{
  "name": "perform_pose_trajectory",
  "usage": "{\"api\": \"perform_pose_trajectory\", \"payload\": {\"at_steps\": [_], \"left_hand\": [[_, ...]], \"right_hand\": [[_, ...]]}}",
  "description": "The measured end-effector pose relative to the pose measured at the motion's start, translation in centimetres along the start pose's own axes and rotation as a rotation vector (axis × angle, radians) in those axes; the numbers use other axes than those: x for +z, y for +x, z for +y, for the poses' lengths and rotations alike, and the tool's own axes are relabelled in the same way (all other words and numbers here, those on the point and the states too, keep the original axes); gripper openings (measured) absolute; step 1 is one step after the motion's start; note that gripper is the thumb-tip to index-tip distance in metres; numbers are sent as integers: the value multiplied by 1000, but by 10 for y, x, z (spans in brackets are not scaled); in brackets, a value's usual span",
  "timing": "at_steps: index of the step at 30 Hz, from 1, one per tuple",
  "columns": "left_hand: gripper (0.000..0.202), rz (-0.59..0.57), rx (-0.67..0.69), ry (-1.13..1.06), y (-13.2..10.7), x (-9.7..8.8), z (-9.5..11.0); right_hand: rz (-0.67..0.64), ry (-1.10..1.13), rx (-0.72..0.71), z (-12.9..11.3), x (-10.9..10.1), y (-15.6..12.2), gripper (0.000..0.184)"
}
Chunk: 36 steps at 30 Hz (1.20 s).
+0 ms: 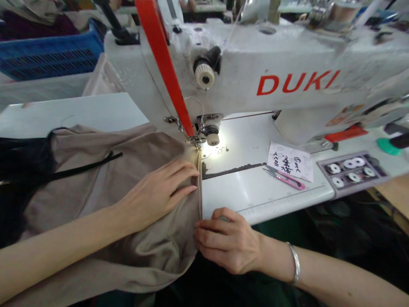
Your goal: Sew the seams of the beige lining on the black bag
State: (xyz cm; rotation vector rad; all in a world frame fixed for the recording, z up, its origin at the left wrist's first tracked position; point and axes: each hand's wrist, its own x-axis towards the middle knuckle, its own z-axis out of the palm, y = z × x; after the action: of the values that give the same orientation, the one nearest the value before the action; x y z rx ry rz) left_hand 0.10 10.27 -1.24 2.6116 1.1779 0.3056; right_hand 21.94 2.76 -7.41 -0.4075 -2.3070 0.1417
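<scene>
A brown fabric piece (128,162) drapes over the left of the sewing table, and its folded right edge runs up to the needle area of a white sewing machine (236,85). My left hand (162,192) lies on the fabric just short of the presser foot (198,146), fingers stretched out toward the edge. At the table's front edge, my right hand (228,241) pinches the same fabric edge between thumb and fingers. A silver bracelet (294,262) circles my right wrist. The machine's lamp lights the needle plate.
Pink thread snips (287,179) lie partly over a handwritten paper slip (292,160). A tray of bobbins (351,170) sits at the right. A blue plastic basket (54,55) stands at the back left. A red strip (166,64) hangs down the machine head.
</scene>
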Motion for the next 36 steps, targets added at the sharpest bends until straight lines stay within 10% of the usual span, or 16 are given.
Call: {"api": "perform_pose_trajectory", "payload": {"at_steps": [13, 36], "left_hand": [[51, 116, 33, 167, -4, 32, -18], [48, 157, 86, 192, 8, 32, -17]], "right_hand": [[38, 43, 52, -2, -1, 1, 35], [238, -46, 117, 0, 15, 4, 27]]}}
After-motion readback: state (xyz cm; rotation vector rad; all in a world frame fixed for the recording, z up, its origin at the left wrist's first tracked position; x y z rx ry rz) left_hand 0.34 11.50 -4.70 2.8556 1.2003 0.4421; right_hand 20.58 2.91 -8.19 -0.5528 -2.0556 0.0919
